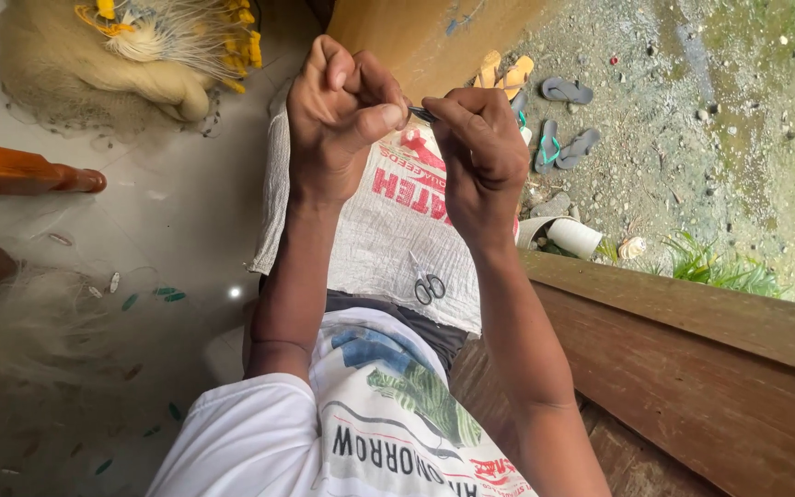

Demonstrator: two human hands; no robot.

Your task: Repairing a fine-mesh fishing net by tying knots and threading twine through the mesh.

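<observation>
Small scissors (429,288) are lying on a white woven sack (388,230) with red printing, spread across the lap. Farther out, the left hand (338,124) and right hand (480,152) are pinching a thin dark tool (420,113) between them; it could slip, since the grip is only fingertips.

Scissors (429,288) on sack (388,230)

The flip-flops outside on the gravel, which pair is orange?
The orange pair lying closest to the wall; the other flip-flops farther out on the gravel are grey.
</observation>
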